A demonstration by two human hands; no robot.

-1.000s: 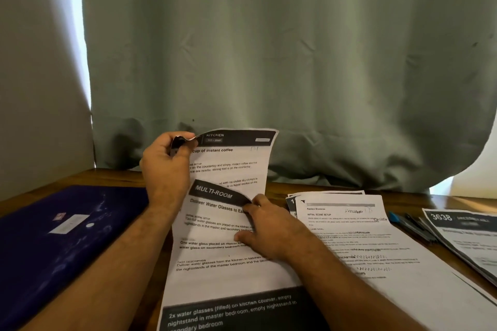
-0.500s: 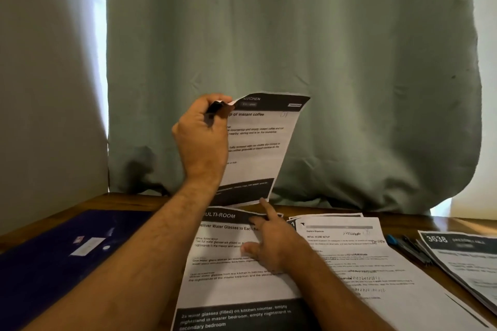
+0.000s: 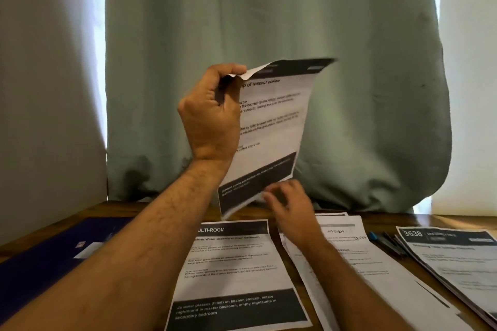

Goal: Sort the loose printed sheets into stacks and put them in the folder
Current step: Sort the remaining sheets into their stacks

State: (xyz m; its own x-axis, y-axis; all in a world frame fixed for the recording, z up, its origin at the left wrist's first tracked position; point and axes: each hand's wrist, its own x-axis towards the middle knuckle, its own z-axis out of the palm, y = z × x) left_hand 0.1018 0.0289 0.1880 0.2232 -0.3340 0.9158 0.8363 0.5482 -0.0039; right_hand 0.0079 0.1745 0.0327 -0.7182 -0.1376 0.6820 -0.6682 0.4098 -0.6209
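The left hand [image 3: 212, 113] pinched a lifted sheet [image 3: 271, 126] by its top corner; the right hand [image 3: 290, 207], fingers loose, touched its lower edge. One-corner grip risked creasing or tearing.

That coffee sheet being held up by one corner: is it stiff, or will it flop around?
Probably floppy: the coffee sheet curls and crumples where the left hand pinches its top corner, and its lower edge bends near the right hand. It looks very light, since one corner pinch holds it up. It likely creases easily.
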